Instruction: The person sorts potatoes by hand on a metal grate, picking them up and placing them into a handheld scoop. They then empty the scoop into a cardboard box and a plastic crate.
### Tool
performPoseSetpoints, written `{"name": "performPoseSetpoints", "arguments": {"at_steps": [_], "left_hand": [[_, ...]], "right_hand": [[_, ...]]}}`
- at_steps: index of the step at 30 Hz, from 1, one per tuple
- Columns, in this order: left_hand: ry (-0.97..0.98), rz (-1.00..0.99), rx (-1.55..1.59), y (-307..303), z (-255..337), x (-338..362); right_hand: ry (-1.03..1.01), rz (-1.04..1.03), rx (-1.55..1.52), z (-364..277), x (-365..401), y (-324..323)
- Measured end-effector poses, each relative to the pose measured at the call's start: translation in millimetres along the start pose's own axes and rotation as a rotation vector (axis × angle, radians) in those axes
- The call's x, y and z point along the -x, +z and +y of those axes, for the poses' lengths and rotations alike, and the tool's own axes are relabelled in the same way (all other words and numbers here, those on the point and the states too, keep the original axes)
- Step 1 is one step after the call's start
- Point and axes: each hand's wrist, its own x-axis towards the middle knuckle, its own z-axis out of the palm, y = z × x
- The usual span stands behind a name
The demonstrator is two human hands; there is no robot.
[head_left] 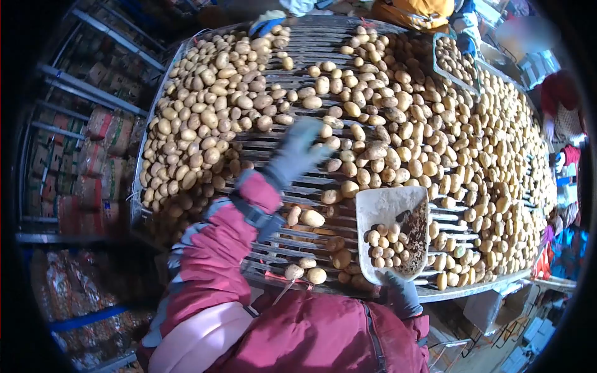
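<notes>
While gripped by its handle just past the near rim of the roller table, held blade-up: a pale scoop, scuffed, smeared dark with soil down its right side, with a clutch of small potatoes pooled in its lower half. Clenched around that handle, the right hand in a grey glove, low against the red jacket. Mostly bare rollers left of the scoop and under it, with only a few loose tubers there, so free room along the near edge. Farther out, the left hand, also grey-gloved and blurred, stretched flat with fingers spread and gripping nothing, over an open lane between two masses. To its left, a dense heap of potatoes pressed against the table's left rail; to its right, a wide spread of potatoes reaching the far and right rims. Near the far right corner, a crate, part-filled. Beyond the left rail, stacked sacks on shelving.
</notes>
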Motion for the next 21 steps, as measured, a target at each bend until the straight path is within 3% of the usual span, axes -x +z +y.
{"name": "performPoseSetpoints", "arguments": {"at_steps": [1, 2, 3, 4, 5, 6, 7, 9, 10, 11, 12, 13, 14, 15, 16, 18, 19, 21], "left_hand": [[-0.123, 0.226, 0.018, -23.9, -38.3, 20.3], [-0.155, 0.240, -0.537, -60.2, -86.5, 39.5], [-0.560, 0.120, -0.491, -115.2, -77.9, 40.5], [-0.485, 0.322, -0.869, -125.9, -186.2, 80.8], [-0.607, 0.281, -0.819, -162.7, -209.6, 92.3], [-0.728, 0.242, -0.762, -181.8, -220.9, 100.8], [-0.737, 0.234, -0.817, -179.8, -208.7, 99.9], [-0.847, 0.157, -0.868, -155.3, -170.6, 84.6], [-0.795, 0.250, -0.708, -137.1, -164.2, 77.0], [-0.754, 0.278, -0.613, -123.7, -147.6, 72.0], [-0.682, 0.173, -0.541, -117.0, -107.7, 64.1], [-0.611, -0.056, -0.291, -110.3, -92.1, 52.2], [-0.377, 0.014, -0.710, -69.1, -82.7, 70.2], [-0.246, -0.141, -0.643, -44.6, -82.2, 75.8], [-0.249, -0.126, -0.642, -46.1, -74.2, 85.9], [-0.235, -0.023, -0.502, -54.9, -54.7, 103.5], [-0.222, 0.035, -0.438, -60.3, -41.3, 112.1], [-0.198, 0.128, -0.297, -70.1, -27.9, 124.2]], "right_hand": [[0.272, -0.060, -0.280, -20.6, -6.4, -7.6], [0.546, -0.124, -0.559, -30.7, -9.7, -10.1], [0.575, -0.180, -0.465, -29.3, -9.6, -11.6], [0.568, -0.193, -0.461, -26.0, -9.6, -9.5], [0.463, -0.150, -0.515, -20.9, -9.1, -5.7], [0.355, -0.105, -0.565, -13.5, -9.3, -2.7], [-0.008, -0.087, -0.045, -8.0, -9.6, -2.5], [-0.034, -0.082, -0.002, -6.5, -9.3, -2.6], [-0.049, -0.073, 0.028, -14.0, -9.8, -3.8], [0.065, -0.096, 0.023, -25.4, -9.9, -7.0], [0.064, -0.101, 0.035, -22.0, -10.3, -6.0], [0.296, -0.063, -0.307, -11.9, -10.8, -2.5], [0.527, -0.020, -0.649, -7.6, -11.7, 0.0], [0.614, 0.034, -0.838, -21.8, -14.2, 1.6], [0.603, 0.033, -0.828, -20.1, -14.6, 2.0], [0.566, -0.060, -0.399, -20.3, -11.5, -1.8], [0.558, -0.058, -0.395, -2.3, -10.3, 0.2], [0.569, 0.049, -0.848, 31.5, -7.1, 7.8]]}}
